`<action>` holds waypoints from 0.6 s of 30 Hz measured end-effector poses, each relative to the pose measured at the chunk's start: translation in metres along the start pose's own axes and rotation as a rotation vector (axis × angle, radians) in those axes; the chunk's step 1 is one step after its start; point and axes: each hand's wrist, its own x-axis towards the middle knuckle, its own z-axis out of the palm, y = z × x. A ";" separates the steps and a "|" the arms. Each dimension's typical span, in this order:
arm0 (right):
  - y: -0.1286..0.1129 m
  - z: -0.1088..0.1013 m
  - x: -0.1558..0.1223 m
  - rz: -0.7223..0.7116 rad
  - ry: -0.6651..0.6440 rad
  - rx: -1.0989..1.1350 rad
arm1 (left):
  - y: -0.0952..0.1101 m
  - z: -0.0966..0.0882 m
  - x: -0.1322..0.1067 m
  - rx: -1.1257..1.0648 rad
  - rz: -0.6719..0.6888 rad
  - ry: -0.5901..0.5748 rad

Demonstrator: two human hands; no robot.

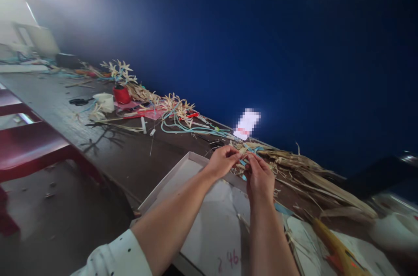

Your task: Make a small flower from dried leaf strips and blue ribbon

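Both hands meet above the far rim of a shallow white tray (170, 180) that lies near the front edge of the dark bench (130, 158). The left hand (224, 160) comes in from the lower left, with a white dotted sleeve (117, 258) at its elbow. The right hand (259, 176) rises straight from the bottom of the view. The fingers of each hand are pressed together on a small straw piece (243, 159) held between them, and the fingertips of the two hands almost touch. A bit of blue shows just under the piece, too small to tell what it is.

Just beyond the hands, along the back edge of the bench against the blue wall (294, 58), a heap of dried leaves (303, 171) spreads toward the right end. A yellow tool (336, 250) lies at the near right, beside the tray.

Farther left along the back edge sit a loose blue cord (183, 128) and a row of pale straw flowers (176, 104) — then a red pot (121, 94) with a white cup (105, 102) just beside it. A pair of black scissors (78, 102) lies left of the cup, nearer the middle of the bench. A blurred white card (246, 123) leans against the wall behind the hands. Dark red seats (29, 145) stand off the bench's front edge at the left.
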 end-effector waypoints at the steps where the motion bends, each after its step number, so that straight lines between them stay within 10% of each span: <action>1: 0.000 0.000 0.000 -0.007 -0.001 -0.006 | 0.001 0.000 0.000 -0.025 -0.015 -0.006; 13: -0.003 -0.001 -0.001 -0.084 0.081 -0.037 | -0.005 -0.001 -0.006 0.279 0.189 -0.066; 18: -0.009 0.001 -0.004 -0.053 0.082 0.007 | -0.001 0.000 -0.002 -0.013 -0.027 -0.078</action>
